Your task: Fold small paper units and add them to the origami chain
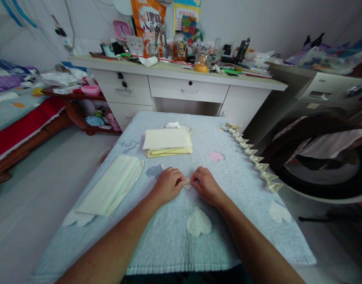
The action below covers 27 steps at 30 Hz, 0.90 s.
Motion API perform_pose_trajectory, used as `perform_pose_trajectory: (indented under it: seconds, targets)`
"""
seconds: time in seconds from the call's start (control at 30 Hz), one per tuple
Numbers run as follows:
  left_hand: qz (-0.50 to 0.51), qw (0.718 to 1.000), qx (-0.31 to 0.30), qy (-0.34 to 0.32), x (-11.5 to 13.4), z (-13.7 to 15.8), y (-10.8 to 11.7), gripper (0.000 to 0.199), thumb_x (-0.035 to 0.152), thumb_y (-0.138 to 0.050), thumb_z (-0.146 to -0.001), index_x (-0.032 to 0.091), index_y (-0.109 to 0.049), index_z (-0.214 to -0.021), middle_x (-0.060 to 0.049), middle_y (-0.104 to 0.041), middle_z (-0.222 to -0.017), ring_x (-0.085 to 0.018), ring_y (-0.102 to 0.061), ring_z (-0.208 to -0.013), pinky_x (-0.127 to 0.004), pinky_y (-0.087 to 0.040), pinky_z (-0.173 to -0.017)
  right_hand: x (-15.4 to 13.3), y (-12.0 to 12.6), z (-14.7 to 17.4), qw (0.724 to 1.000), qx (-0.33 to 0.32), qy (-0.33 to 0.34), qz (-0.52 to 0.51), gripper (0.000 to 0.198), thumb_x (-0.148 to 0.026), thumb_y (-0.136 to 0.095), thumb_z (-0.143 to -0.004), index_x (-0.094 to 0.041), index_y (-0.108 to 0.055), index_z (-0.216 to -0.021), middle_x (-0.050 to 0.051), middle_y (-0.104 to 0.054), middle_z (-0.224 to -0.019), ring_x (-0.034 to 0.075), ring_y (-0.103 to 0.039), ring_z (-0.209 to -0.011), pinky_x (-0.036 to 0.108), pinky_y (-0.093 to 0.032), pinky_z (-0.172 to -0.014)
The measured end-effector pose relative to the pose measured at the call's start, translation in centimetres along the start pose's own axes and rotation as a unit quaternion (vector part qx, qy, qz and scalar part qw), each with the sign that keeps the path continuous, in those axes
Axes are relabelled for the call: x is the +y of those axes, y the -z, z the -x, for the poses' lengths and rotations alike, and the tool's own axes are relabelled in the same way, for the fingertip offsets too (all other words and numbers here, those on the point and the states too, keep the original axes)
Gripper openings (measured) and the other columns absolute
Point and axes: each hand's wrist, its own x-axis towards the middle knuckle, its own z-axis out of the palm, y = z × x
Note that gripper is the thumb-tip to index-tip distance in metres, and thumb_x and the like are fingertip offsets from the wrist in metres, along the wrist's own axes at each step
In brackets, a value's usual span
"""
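Observation:
A small piece of folded paper [187, 183] lies between my two hands, close to the middle of the cloth-covered table. Its left end is pinched by my left hand [169, 184], fingers curled. My right hand [207, 185] grips the opposite end, thumb and fingers pressed together. Most of the paper is covered by the fingers, so its full shape cannot be made out. Beyond the hands sits a stack of cream and yellow paper sheets [167, 139]. To the left lies a pile of long pale green sheets [111, 185]. A row of folded paper pieces [254, 157] runs down the right side.
The table wears a light blue patterned cloth [166, 248]. A white cluttered desk [187, 75] stands behind it, with a jar [180, 46] and an orange bag [148, 25]. A washing machine [325, 94] with clothes hanging from its door is at the right, a bed [21, 118] at the left.

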Motion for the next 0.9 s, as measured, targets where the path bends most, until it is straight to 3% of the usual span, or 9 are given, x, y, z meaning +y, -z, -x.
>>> perform_pose_trajectory:
  seconds: [0.2,0.9]
  targets:
    - [-0.018,1.000,0.016,0.019,0.12,0.07,-0.29,0.012,0.020,-0.059,-0.080,0.019,-0.061,-0.069,-0.002,-0.060,-0.073,-0.017,-0.052,-0.076,-0.030,-0.037,-0.073,-0.30,-0.26,-0.36,0.996,-0.017,-0.046,0.073,0.009,-0.020,-0.059,-0.086,-0.018,-0.065,-0.080,0.005,-0.055,-0.090,0.019,-0.044,-0.087,0.031,-0.030,-0.074]
    - [-0.031,0.995,0.014,0.089,-0.05,-0.23,-0.68,0.012,0.026,-0.063,-0.077,0.020,-0.060,-0.068,-0.001,-0.059,-0.077,-0.019,-0.052,-0.081,-0.032,-0.035,-0.075,-0.47,-1.02,-0.57,0.990,0.009,-0.074,0.123,0.019,-0.034,-0.057,-0.088,-0.018,-0.063,-0.079,0.008,-0.056,-0.095,0.022,-0.043,-0.090,0.034,-0.029,-0.073]
